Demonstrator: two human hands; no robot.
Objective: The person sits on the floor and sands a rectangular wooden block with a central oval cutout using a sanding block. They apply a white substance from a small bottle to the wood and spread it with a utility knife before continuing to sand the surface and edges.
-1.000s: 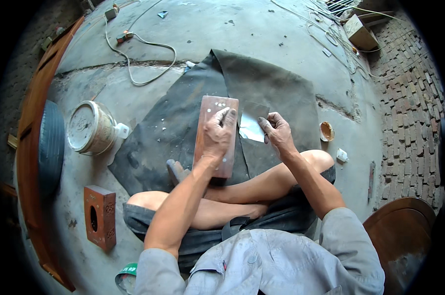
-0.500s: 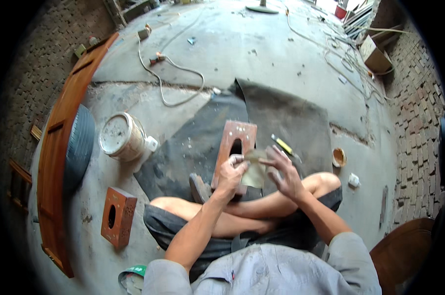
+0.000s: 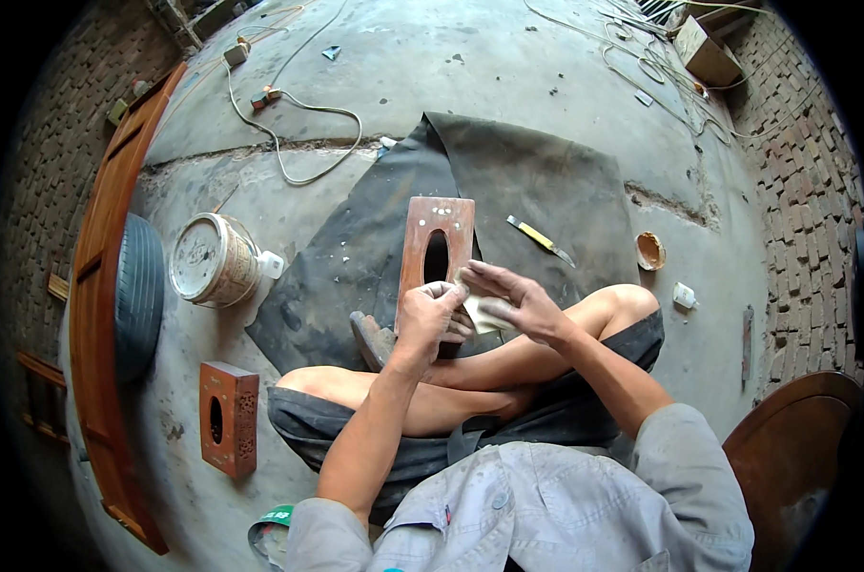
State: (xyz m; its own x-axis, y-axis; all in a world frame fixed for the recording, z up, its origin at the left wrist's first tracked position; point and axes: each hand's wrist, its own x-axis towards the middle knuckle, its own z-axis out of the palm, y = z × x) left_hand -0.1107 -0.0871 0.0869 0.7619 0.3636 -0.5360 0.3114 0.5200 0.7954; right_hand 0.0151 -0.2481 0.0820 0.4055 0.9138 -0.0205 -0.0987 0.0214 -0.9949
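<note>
A small pale yellowish sheet of sandpaper (image 3: 486,318) is bent between my two hands. My left hand (image 3: 428,316) is closed, pinching the sheet's left edge between thumb and fingers. My right hand (image 3: 522,303) has its long fingers stretched over the top of the sheet and its thumb against it, partly hiding it. Just beyond the hands a reddish-brown wooden box (image 3: 415,250) with an oval slot lies on a dark mat, its near end covered by my left hand. A yellow utility knife (image 3: 541,240) with its blade out lies to the right of the box.
A second carved wooden box (image 3: 230,419) stands at the left. Beyond it are a lidded bucket (image 3: 213,259), a tyre (image 3: 140,296) and a long wooden panel (image 3: 92,315). A small round bowl (image 3: 650,251) and a white bottle (image 3: 684,296) sit on the right. Cords cross the far floor.
The sheet was held up flatter and more visible; now it is bent, with my right hand closer to my left. The whole view has shifted slightly.
</note>
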